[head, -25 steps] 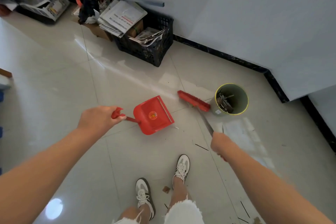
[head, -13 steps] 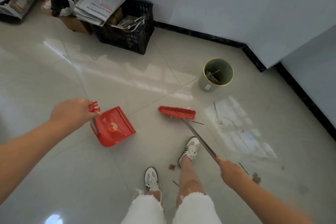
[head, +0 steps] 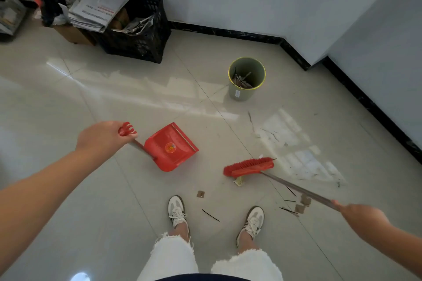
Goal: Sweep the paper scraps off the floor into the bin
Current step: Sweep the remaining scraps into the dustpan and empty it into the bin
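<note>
My left hand (head: pixel 104 137) grips the red handle of a red dustpan (head: pixel 171 146), whose pan rests on the tiled floor with its mouth facing away. A red broom (head: pixel 249 166) stands head-down on the floor, and my right hand (head: pixel 363 213) is closed around its metal pole. Brown paper scraps lie near my feet: one (head: pixel 200 194) ahead of my left shoe, a few (head: pixel 302 204) under the pole, a pale one (head: pixel 239 182) just behind the broom head. The green bin (head: pixel 246 78) with a yellow rim stands further off and holds scraps.
A black crate (head: pixel 139 34) stuffed with papers and a cardboard box sit against the far wall. A black skirting board (head: pixel 294 52) runs round a wall corner on the right. Thin dark sticks (head: pixel 211 215) lie between my white shoes.
I have stepped back from the bin. The broom head swung right and nearer to my feet. The dustpan now sits left of the broom, closer to the middle of the floor.
</note>
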Tool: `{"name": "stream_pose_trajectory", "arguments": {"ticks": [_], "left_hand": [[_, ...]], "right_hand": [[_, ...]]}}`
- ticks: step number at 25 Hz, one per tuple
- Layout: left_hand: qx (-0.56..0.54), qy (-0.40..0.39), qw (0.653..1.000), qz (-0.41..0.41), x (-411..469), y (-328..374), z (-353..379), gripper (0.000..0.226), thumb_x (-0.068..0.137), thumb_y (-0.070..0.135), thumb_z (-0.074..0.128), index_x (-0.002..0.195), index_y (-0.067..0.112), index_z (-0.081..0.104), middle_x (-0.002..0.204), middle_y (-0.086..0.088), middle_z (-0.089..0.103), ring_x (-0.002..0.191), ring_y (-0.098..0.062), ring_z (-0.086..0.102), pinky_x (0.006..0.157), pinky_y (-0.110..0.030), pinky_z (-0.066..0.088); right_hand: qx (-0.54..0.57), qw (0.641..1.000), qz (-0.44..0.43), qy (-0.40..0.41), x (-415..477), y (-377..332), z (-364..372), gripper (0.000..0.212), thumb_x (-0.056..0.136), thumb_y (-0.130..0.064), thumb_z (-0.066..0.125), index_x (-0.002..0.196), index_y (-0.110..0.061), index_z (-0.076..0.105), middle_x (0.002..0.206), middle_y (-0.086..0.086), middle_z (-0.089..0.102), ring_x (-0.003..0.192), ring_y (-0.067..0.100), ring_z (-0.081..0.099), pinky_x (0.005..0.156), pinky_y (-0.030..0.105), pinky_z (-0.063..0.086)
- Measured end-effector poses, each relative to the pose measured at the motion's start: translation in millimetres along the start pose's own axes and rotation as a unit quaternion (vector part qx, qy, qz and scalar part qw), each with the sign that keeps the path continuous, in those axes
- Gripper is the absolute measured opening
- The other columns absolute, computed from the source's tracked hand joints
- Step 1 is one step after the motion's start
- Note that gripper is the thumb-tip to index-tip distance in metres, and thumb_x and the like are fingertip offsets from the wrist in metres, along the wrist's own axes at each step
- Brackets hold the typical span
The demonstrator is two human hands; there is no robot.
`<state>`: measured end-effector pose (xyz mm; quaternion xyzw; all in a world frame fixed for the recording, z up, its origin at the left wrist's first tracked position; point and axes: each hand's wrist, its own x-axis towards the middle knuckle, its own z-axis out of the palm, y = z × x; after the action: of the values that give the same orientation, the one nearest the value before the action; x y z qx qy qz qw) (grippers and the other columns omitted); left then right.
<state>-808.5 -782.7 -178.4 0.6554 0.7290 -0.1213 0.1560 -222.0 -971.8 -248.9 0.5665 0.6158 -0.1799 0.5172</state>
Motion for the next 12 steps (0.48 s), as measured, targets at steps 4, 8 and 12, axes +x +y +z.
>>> {"name": "stream_pose_trajectory", "arguments": {"ticks": [4, 8, 12], "left_hand": [[0.026, 0.032, 0.995, 0.095, -38.3, 95.1, 27.2, 0.032, 0.078, 0.053, 0.066, 0.086, 0.022, 0.07, 0.083, -0.007, 0.071, 0.08, -0.03, 0.067, 0.064, -0.034, 0.048], [0.019, 0.053, 0.993, 0.103, -52.3, 164.7, 35.2, 0.03, 0.078, 0.054, 0.065, 0.084, 0.025, 0.069, 0.081, -0.007, 0.071, 0.078, -0.031, 0.066, 0.063, -0.033, 0.047], [0.005, 0.052, 0.996, 0.07, -57.5, 185.2, 19.8, 0.038, 0.078, 0.064, 0.058, 0.078, 0.026, 0.063, 0.076, -0.006, 0.066, 0.074, -0.032, 0.061, 0.064, -0.034, 0.047]], "right_hand": [[0.04, 0.999, 0.025, -0.001, -16.9, 90.6, 59.1, 0.059, 0.098, -0.015, 0.031, 0.15, -0.037, 0.017, 0.134, -0.01, 0.052, 0.12, 0.011, 0.056, 0.095, 0.026, 0.048], [0.211, 0.976, 0.06, 0.016, -54.4, 145.5, 115.6, 0.049, 0.095, -0.024, 0.033, 0.14, -0.043, 0.036, 0.104, -0.01, 0.057, 0.097, 0.011, 0.061, 0.077, 0.025, 0.047], [0.295, 0.95, 0.078, 0.072, -84.1, 159.5, 169.9, 0.051, 0.096, -0.04, 0.032, 0.145, -0.047, 0.021, 0.096, -0.011, 0.059, 0.091, 0.011, 0.063, 0.075, 0.024, 0.049]]}}
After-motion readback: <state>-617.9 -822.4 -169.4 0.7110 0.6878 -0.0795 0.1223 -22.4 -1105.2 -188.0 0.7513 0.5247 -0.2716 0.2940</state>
